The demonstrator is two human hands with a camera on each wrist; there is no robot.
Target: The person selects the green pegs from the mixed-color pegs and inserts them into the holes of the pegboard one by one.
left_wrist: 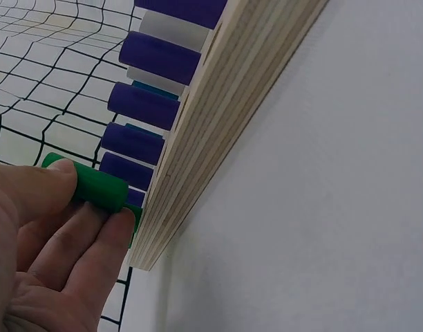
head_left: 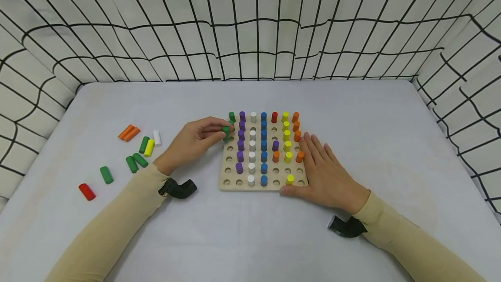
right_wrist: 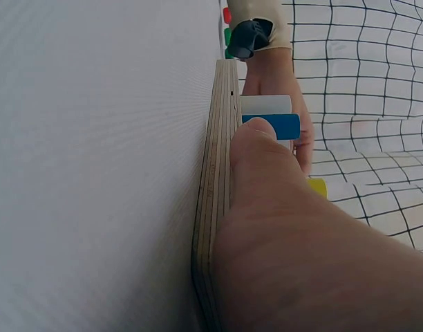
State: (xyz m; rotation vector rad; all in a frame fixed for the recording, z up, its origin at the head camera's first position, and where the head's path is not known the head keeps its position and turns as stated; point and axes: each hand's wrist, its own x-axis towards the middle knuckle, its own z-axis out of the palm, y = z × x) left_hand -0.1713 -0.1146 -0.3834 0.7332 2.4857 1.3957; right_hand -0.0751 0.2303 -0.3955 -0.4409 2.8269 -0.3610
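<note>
A wooden peg board (head_left: pixel 233 176) stands on the table, holding columns of purple (head_left: pixel 240 146), white (head_left: pixel 252 146), blue (head_left: pixel 264 146), yellow (head_left: pixel 287 146) and orange pegs (head_left: pixel 296 115). Between thumb and fingers my left hand (head_left: pixel 195 136) pinches a green peg (left_wrist: pixel 104 187) over the board's left column. Behind it, a green peg (head_left: pixel 232 116) occupies that column's far corner. My right hand (head_left: pixel 330 182) rests along the board's right side with fingers extended, its thumb (right_wrist: pixel 256 142) at the front edge. One column mixes a red peg (head_left: pixel 274 117), a purple one (head_left: pixel 275 145) and an orange one (head_left: pixel 275 156).
Loose pegs lie left of the board: two orange (head_left: pixel 129 132), several green (head_left: pixel 106 175), one yellow (head_left: pixel 148 148), one white (head_left: pixel 157 138) and one red (head_left: pixel 87 191). A black wire grid (head_left: pixel 257 25) borders the table's back and sides.
</note>
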